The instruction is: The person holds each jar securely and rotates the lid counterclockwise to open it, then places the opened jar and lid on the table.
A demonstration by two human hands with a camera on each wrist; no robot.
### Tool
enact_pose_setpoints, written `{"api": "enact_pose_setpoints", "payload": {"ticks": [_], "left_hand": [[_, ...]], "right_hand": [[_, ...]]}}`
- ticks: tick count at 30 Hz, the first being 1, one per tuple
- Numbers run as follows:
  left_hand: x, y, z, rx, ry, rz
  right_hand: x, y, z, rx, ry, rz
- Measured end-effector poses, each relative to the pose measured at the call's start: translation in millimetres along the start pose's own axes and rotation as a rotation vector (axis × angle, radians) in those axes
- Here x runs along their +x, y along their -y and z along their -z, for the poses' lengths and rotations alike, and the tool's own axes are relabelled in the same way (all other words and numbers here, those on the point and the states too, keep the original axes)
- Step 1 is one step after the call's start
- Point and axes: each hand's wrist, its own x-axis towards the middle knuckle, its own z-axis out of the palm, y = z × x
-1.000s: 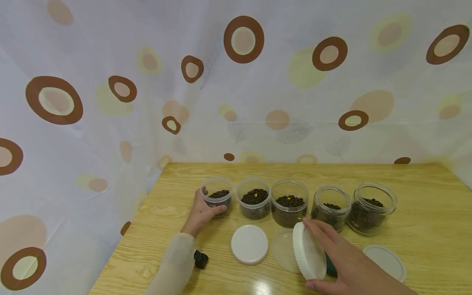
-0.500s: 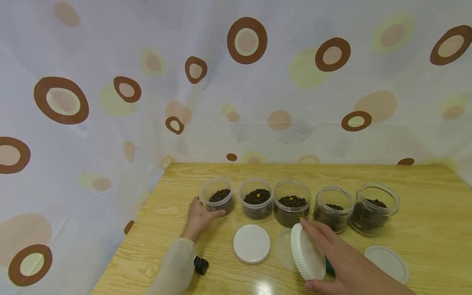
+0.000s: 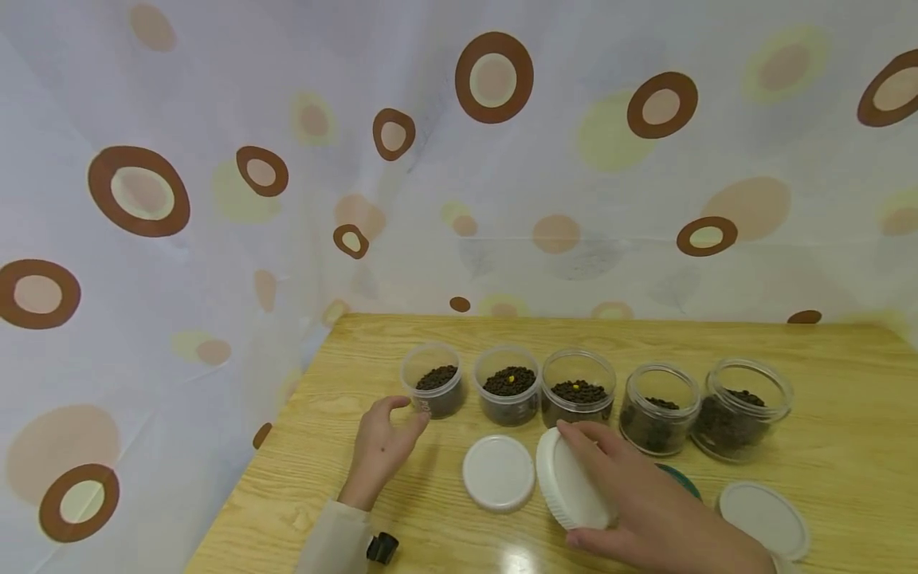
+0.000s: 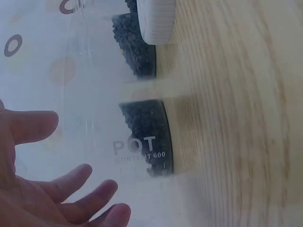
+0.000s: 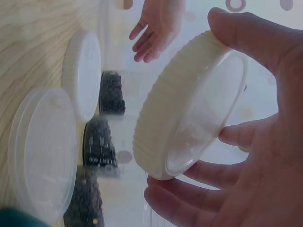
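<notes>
My left hand hovers just in front of the leftmost clear jar, thumb and fingers spread around nothing. In the left wrist view its fingers stand apart from the jar marked POT, which is partly filled with dark pellets. My right hand grips a white ribbed screw lid by the edge. The lid is tilted up on its side, and in the right wrist view the thumb and fingertips hold opposite sides of its rim.
Several more open jars with pellets stand in a row, beginning with the second jar. A white lid, a paler lid, a translucent lid and a dark green rounded thing lie in front. A small black object is near my left sleeve.
My left hand has let go of the leftmost jar and drawn back toward me. My right hand has moved left with the white lid. The head view has turned slightly left.
</notes>
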Motion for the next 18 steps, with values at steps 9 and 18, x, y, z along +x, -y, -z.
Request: {"api": "enact_pose_setpoints", "payload": {"ticks": [9,18], "left_hand": [[-28.0,15.7,26.5,0.017,0.132,-0.02],[-37.2,24.4,43.7,0.081,0.097,-0.025]], "right_hand": [[28,20,-26,0.017,-0.03,0.077],[61,37,-46,0.009,-0.013,0.073]]}}
